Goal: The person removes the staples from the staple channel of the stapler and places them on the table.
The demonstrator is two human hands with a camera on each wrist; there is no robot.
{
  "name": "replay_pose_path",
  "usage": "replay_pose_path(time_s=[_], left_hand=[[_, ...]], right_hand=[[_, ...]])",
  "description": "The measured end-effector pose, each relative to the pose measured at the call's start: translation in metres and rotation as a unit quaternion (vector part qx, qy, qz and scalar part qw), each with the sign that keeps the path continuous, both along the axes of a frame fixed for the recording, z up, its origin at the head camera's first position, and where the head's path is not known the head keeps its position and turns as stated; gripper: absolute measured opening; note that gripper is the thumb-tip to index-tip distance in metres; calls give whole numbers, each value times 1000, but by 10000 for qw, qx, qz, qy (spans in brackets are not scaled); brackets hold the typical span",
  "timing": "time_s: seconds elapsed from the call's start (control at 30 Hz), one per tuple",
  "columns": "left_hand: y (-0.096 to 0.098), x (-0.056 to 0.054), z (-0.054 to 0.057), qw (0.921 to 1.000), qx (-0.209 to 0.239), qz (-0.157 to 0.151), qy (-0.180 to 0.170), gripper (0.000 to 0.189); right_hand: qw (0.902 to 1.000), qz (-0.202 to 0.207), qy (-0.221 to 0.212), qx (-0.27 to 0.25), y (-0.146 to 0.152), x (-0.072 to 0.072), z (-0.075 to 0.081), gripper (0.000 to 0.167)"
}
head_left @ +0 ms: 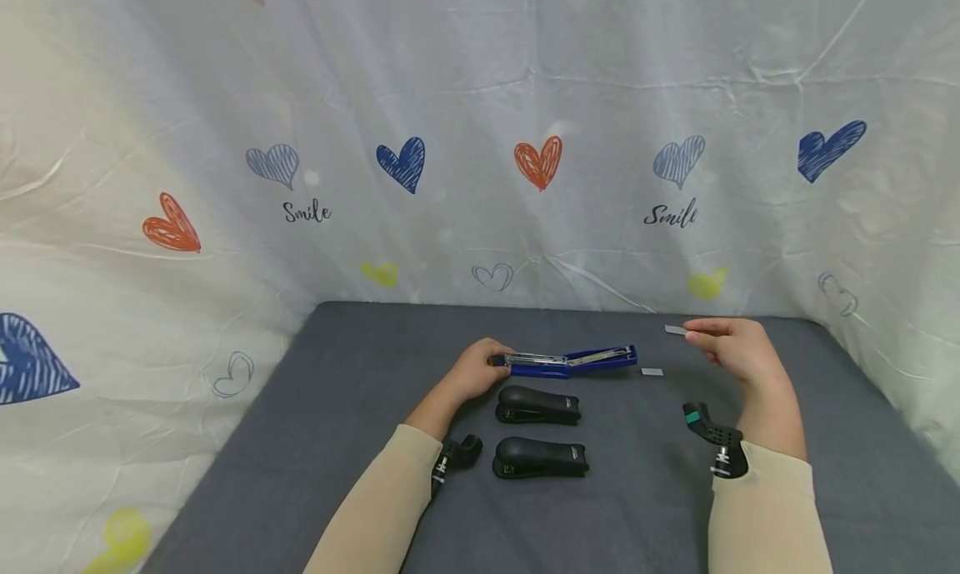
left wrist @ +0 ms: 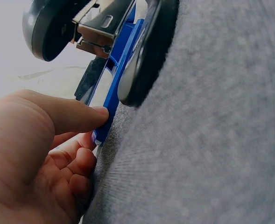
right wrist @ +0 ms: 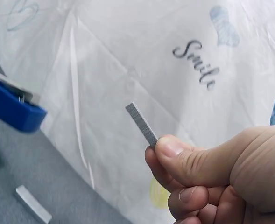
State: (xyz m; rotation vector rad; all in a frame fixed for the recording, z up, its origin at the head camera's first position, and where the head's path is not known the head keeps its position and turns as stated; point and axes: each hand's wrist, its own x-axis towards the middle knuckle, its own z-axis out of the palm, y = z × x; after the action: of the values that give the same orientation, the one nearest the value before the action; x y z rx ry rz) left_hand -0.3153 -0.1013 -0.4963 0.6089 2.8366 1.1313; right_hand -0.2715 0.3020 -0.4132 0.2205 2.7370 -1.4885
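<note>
A blue stapler (head_left: 564, 362) lies opened out flat near the back of the table, its metal staple channel showing. My left hand (head_left: 476, 369) pinches its left end between thumb and fingers; the left wrist view shows the thumb on the blue base (left wrist: 115, 95). My right hand (head_left: 738, 346) is raised to the right of the stapler. Between its thumb and index finger it pinches one end of a strip of staples (right wrist: 142, 124), which points up and left in the right wrist view. Below that strip, a second strip of staples (head_left: 652, 372) lies on the table by the stapler's right end.
Two black staplers, an upper one (head_left: 537, 405) and a lower one (head_left: 541, 457), lie closed in front of the blue one. Grey cloth (head_left: 360, 366) covers the table. A white curtain (head_left: 465, 224) printed with hearts hangs right behind the back edge.
</note>
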Motion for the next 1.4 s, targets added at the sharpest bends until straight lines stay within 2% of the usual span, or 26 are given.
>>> replay_pose_path(time_s=[0.27,0.43,0.7,0.87,1.1,1.4], left_hand=[[-1,0,2,10000,10,9,7,27],[-2,0,2,10000,-21,-11,29,28],[-3,-1,2,10000,-9,41,12,28],[-2,0,2,10000,7,50,-15,27],[-1,1,2,10000,-19,61,-49,27],[0,1,1,10000,-36,56,-32,27]], right_hand=[[9991,-53,-350,223,12,-6,-24,40],[9986,-58,-380,360,16,-6,-34,37],[9963,145,-493,692,21,-7,-40,33],[9954,240,-597,705,21,-9,-44,32],[9945,222,-786,659,21,-14,-51,28],[9933,190,-776,838,19,-14,-53,21]])
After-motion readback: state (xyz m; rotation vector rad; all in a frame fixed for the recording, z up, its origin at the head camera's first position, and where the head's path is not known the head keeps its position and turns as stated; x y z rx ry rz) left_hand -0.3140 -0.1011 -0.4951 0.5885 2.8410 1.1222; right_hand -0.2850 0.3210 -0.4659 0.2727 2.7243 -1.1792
